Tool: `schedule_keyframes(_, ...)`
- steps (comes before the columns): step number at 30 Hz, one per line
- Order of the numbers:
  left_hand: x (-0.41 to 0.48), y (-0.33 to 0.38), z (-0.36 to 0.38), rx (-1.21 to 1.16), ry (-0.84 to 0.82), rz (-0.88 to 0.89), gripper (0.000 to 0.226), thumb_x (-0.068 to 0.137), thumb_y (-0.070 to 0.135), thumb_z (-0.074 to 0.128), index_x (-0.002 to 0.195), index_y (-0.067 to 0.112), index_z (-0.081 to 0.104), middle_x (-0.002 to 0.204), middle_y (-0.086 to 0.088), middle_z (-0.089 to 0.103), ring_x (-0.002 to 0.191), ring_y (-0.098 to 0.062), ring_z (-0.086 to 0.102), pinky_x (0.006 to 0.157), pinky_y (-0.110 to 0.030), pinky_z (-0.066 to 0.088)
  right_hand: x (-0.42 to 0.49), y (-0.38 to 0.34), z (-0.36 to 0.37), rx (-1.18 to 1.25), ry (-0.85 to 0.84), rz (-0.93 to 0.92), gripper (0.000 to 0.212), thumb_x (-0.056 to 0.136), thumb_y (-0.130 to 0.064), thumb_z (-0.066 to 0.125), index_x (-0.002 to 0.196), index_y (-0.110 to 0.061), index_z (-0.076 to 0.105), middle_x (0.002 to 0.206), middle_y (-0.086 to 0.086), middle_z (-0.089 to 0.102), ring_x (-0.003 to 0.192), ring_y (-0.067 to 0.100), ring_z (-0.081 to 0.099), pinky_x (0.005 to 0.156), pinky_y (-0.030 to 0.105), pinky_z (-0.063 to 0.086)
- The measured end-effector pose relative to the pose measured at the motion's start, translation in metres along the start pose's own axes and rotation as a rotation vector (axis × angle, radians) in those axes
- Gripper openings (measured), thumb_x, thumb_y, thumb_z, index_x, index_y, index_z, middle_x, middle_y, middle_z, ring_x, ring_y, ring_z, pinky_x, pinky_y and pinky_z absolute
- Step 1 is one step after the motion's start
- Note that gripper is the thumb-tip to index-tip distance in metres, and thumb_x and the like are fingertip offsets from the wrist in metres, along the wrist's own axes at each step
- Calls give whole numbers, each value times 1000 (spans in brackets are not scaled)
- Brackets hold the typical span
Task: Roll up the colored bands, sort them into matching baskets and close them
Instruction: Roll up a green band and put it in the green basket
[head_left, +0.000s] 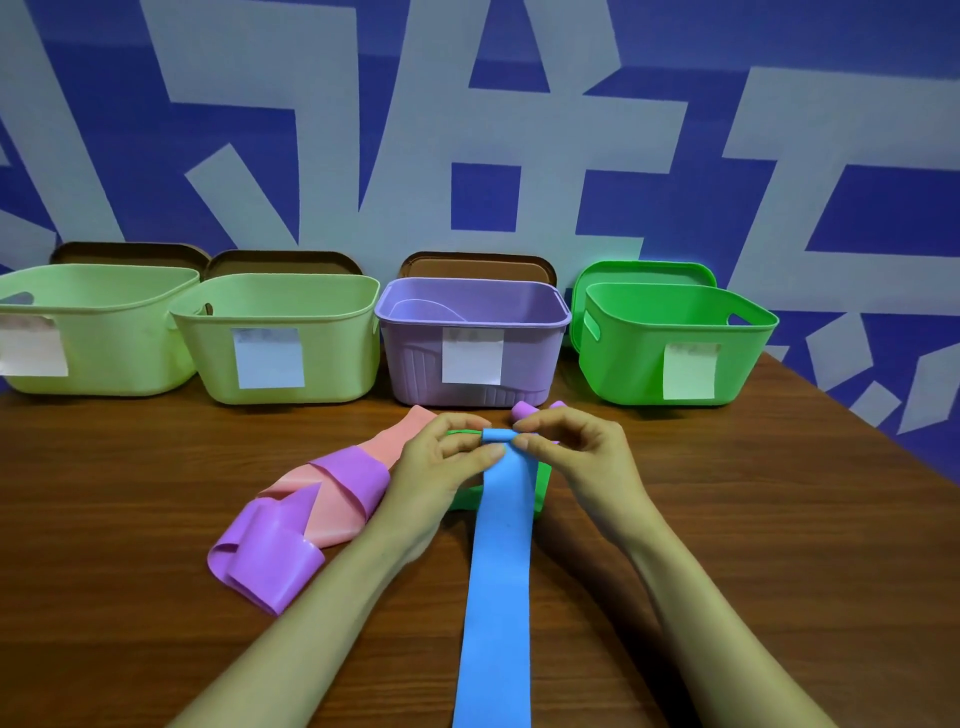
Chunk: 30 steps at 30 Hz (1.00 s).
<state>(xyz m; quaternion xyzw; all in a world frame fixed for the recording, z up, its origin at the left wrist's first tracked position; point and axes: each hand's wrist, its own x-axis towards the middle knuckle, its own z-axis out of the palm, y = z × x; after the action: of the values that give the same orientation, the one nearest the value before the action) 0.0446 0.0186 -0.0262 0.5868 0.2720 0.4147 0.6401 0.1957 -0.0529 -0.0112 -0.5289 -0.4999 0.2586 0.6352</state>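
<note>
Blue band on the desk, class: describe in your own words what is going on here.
A person is at the start of rolling the long blue stretchy band: left hand and right hand pinch its far end, barely curled. The purple stretchy band, pink stretchy band and green stretchy band lie unrolled on the brown wooden table. The four plastic baskets behind stand open.

Wall: blue wall (488, 197), large pale grey angular shapes across it.
Table: brown wood-grain table (130, 493), set against the wall.
</note>
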Motion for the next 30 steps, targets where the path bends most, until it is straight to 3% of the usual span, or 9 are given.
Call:
schedule_keyframes(3, -1, 0, 1, -36, -30, -11, 22, 83, 3, 68, 100, 15, 62, 101, -7, 72, 92, -16, 69, 73, -24, 51, 1, 1, -1, 10, 7, -12, 12, 76, 5, 72, 85, -3, 72, 96, 10, 73, 93, 9, 68, 83, 22, 53)
schedule_keyframes(8, 1, -4, 3, -75, 73, -2, 10, 83, 10, 69, 87, 14, 61, 80, 2, 73, 81, -10, 68, 68, -21, 51, 0, 6, 6, -35, -73, -8, 17, 75, 9, 72, 81, -7, 69, 90, 6, 70, 92, 0, 64, 83, 20, 51)
schedule_keyframes(12, 1, -5, 0, 5, 81, 65, 17, 82, 3, 69, 88, 15, 60, 89, -4, 68, 86, -13, 66, 74, -22, 50, 0, 8, 5, -9, -71, 98, 20, 79, -10, 75, 98, -9, 68, 102, -1, 70, 90, 3, 64, 76, 17, 52)
schedule_keyframes(15, 1, -2, 0, 67, 74, 113, 20, 81, -1, 68, 92, 13, 58, 92, -2, 66, 84, -4, 66, 72, -16, 50, -2, 8, 6, -1, -101, 174, 8, 88, -21, 65, 87, -15, 69, 94, -2, 69, 86, 2, 63, 65, 16, 49)
schedule_keyframes(19, 1, -7, 2, 46, 55, 32, 26, 82, 5, 70, 102, 15, 57, 103, -5, 67, 95, -10, 67, 78, -24, 54, -1, 8, 5, 27, -76, 162, 6, 87, -15, 66, 82, -12, 68, 92, 3, 69, 80, 2, 62, 62, 17, 49)
schedule_keyframes(24, 1, -9, 2, -3, 14, -93, 27, 83, 8, 70, 107, 11, 58, 100, -7, 72, 90, -21, 71, 70, -28, 54, 0, 10, 5, 48, -30, 127, 7, 80, -7, 72, 87, -7, 69, 95, -4, 71, 85, 4, 66, 69, 22, 52)
schedule_keyframes(30, 1, -6, 3, -98, 46, -107, 17, 84, 17, 68, 99, 10, 63, 94, -3, 74, 92, -16, 70, 77, -28, 54, 1, 11, 4, 63, -45, 97, 16, 73, 4, 76, 82, -9, 71, 91, 0, 72, 86, 6, 66, 75, 18, 51)
